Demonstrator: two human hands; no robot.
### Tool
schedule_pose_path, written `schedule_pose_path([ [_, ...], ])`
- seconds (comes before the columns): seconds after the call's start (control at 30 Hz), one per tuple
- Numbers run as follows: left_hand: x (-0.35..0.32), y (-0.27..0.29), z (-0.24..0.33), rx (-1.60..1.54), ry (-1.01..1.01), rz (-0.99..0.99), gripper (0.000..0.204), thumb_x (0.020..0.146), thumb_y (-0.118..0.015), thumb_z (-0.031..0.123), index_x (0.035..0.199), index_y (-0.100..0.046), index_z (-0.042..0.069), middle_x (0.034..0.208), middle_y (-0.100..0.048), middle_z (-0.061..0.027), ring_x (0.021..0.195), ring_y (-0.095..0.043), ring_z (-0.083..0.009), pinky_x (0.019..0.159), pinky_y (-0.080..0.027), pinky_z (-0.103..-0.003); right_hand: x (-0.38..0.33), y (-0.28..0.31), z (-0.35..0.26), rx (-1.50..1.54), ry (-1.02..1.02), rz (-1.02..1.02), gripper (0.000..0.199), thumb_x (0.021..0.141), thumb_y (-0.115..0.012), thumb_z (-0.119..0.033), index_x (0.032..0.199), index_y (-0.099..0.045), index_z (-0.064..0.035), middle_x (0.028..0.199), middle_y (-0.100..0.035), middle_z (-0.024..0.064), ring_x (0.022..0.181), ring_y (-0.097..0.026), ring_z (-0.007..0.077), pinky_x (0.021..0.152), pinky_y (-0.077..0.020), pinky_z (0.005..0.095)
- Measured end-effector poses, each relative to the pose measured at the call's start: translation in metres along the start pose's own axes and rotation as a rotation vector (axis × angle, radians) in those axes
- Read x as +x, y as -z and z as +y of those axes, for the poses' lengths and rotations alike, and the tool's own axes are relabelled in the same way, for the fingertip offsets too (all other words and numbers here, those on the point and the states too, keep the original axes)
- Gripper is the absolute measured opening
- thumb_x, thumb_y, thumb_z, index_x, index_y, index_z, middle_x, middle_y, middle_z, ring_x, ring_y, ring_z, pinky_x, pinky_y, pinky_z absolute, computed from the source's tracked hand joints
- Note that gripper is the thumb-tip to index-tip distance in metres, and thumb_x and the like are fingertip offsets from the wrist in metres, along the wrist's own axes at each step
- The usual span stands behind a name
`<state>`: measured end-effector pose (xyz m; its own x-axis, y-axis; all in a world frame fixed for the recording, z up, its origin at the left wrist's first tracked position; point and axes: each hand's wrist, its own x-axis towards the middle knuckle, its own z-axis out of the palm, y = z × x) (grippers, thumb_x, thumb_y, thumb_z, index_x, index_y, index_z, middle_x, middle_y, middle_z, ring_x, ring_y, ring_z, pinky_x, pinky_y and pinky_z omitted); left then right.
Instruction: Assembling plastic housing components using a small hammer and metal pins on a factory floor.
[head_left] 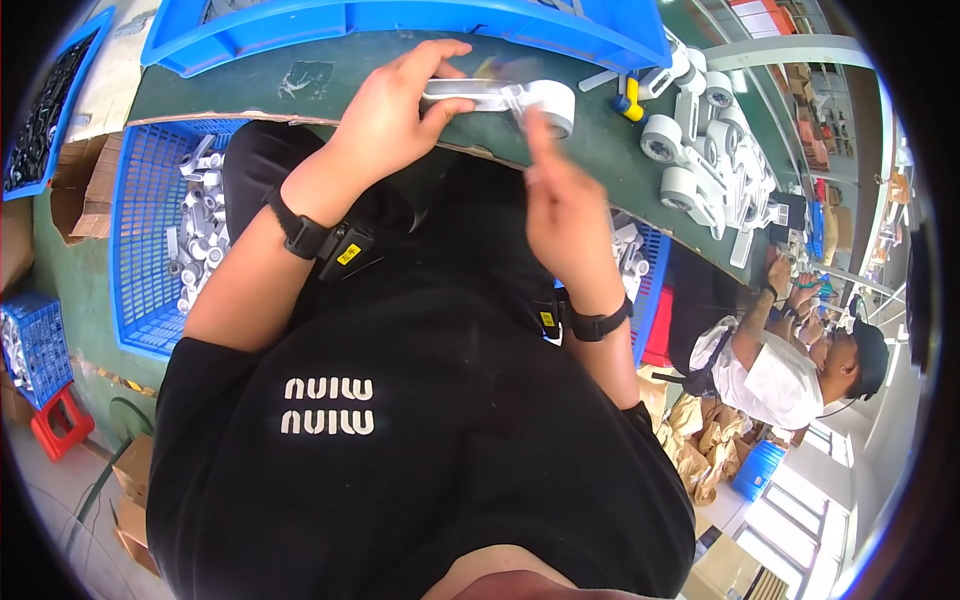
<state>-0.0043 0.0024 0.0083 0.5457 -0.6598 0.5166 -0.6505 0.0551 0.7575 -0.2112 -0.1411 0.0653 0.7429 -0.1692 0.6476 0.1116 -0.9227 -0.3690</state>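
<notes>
Above the bench's near edge, my left hand [378,125] is closed around one end of a white plastic arm with a round wheel-like end [553,100]. The arm lies roughly level, its round end to the right. Against the middle of it, close to the round end, is my right hand [568,205], one finger stretched up. Motion smears its fingertips, so I cannot make out whether they hold anything. A faint blur shows just above the arm.
A blue bin [400,35] stands at the bench's back. To the right are a yellow-and-blue tool [629,100] and a pile of similar white wheeled parts [715,150]. Blue baskets [140,240] with white parts flank my lap. Another person [770,375] works at far right.
</notes>
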Motion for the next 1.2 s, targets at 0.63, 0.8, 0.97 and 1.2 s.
schedule_pose_path([
  [0.63, -0.005, 0.009, 0.010, 0.139, -0.141, -0.031, 0.029, 0.095, -0.080, 0.004, 0.124, -0.080, 0.001, 0.101, -0.071, -0.0145, 0.088, -0.072, -0.0314, 0.078, -0.058, -0.038, -0.041, 0.076, 0.064, -0.405, -0.617, 0.233, 0.067, 0.091, -0.072, -0.006, 0.155, -0.054, 0.0036, 0.117, -0.064, 0.0194, 0.108, -0.067, 0.0358, 0.093, -0.0572, 0.0441],
  [0.8, -0.035, 0.056, 0.015, 0.185, -0.111, -0.037, 0.026, 0.092, -0.082, 0.000, 0.118, -0.080, -0.002, 0.103, -0.074, -0.0155, 0.090, -0.074, -0.0297, 0.082, -0.058, -0.035, -0.074, 0.111, 0.119, -0.594, -0.709, 0.177, 0.059, 0.091, -0.073, -0.008, 0.146, -0.059, 0.0069, 0.139, -0.060, 0.0288, 0.119, -0.067, 0.0456, 0.101, -0.0568, 0.0493],
  [0.97, -0.086, 0.157, -0.009, 0.115, 0.131, -0.006, 0.021, 0.097, -0.077, -0.004, 0.119, -0.077, -0.003, 0.108, -0.072, -0.0101, 0.099, -0.069, -0.0180, 0.089, -0.053, -0.029, -0.065, 0.079, 0.088, -0.459, -0.633, 0.178, 0.049, 0.092, -0.072, -0.008, 0.139, -0.064, 0.0050, 0.138, -0.063, 0.0277, 0.124, -0.066, 0.0476, 0.103, -0.0564, 0.0495],
  [1.2, -0.190, 0.302, -0.089, -0.065, 0.663, 0.181, 0.019, 0.111, -0.067, 0.011, 0.121, -0.075, -0.002, 0.109, -0.074, -0.0036, 0.098, -0.065, -0.0100, 0.093, -0.051, -0.027, -0.022, -0.011, 0.019, -0.078, -0.321, 0.008, 0.055, 0.091, -0.074, -0.001, 0.145, -0.064, -0.0026, 0.147, -0.059, 0.0178, 0.108, -0.073, 0.0397, 0.084, -0.0622, 0.0440],
])
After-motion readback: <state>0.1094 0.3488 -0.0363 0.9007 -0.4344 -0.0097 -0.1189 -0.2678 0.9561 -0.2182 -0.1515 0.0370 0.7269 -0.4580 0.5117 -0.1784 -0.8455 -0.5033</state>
